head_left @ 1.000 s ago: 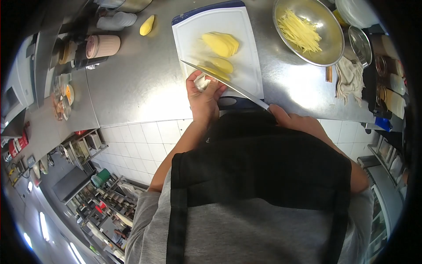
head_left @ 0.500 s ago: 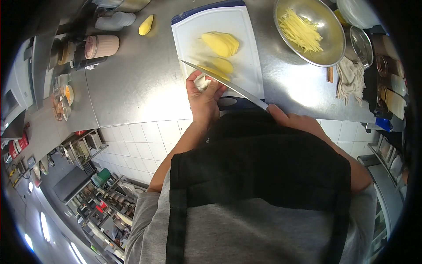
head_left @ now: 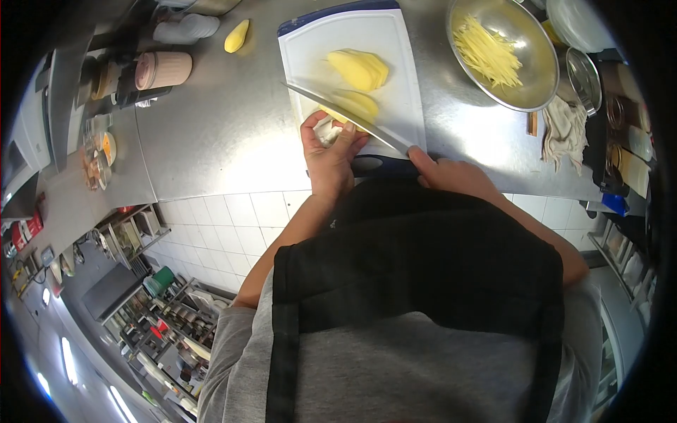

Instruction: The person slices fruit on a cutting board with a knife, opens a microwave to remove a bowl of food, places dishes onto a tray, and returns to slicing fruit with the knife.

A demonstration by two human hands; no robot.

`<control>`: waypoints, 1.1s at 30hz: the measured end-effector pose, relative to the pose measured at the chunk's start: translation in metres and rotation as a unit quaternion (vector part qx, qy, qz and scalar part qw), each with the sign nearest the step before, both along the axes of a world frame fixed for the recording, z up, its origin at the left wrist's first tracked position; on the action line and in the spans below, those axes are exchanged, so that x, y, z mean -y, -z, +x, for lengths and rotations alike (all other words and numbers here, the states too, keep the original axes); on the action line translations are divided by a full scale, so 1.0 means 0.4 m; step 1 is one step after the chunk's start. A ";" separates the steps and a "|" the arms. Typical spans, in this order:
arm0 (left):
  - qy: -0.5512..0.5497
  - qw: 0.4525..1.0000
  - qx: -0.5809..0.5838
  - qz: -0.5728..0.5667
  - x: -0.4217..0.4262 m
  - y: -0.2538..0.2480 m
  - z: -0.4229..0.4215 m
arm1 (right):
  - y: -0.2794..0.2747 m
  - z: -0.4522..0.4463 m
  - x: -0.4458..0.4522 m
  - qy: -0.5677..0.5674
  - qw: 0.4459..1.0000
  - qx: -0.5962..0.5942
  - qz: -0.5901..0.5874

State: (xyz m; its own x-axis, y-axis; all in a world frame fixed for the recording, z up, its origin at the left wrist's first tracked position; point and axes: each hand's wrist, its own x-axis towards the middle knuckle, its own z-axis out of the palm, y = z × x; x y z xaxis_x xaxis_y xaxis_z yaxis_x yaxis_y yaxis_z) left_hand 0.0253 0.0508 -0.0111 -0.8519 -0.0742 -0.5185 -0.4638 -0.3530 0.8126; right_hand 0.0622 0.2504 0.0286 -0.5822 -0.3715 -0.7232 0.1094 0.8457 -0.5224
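My right hand point(head_left: 455, 175) is closed round the handle of a long kitchen knife point(head_left: 352, 116). Its blade points up and left, lying across a peeled yellow potato point(head_left: 350, 102) on the white cutting board point(head_left: 402, 84). Curled at the board's near edge, my left hand point(head_left: 331, 155) grips the potato's near side, thumb and fingers close beside the blade. Something whitish shows inside the curl of those fingers; I cannot make out what it is. Farther up the board lies a fanned stack of potato slices point(head_left: 358, 69). The blade partly hides the potato under it.
A steel bowl point(head_left: 543, 77) at the right holds thin potato strips point(head_left: 486, 53). Beside it lie a crumpled cloth point(head_left: 564, 134) and a steel container point(head_left: 584, 81). Another peeled potato point(head_left: 237, 37) rests at the upper left, near a pink lidded container point(head_left: 163, 70).
My right hand has moved left and slightly up with the knife, so the tip reaches farther past the board's left side. My left hand keeps its hold at nearly the same place.
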 end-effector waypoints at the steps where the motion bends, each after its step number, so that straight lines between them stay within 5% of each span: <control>1: -0.001 1.000 -0.003 0.000 0.001 0.001 0.000 | -0.012 -0.010 0.008 -0.017 0.999 -0.035 0.003; 33: -0.003 1.000 -0.004 0.001 0.008 0.014 0.000 | -0.141 0.083 -0.080 0.013 0.998 -0.048 -0.031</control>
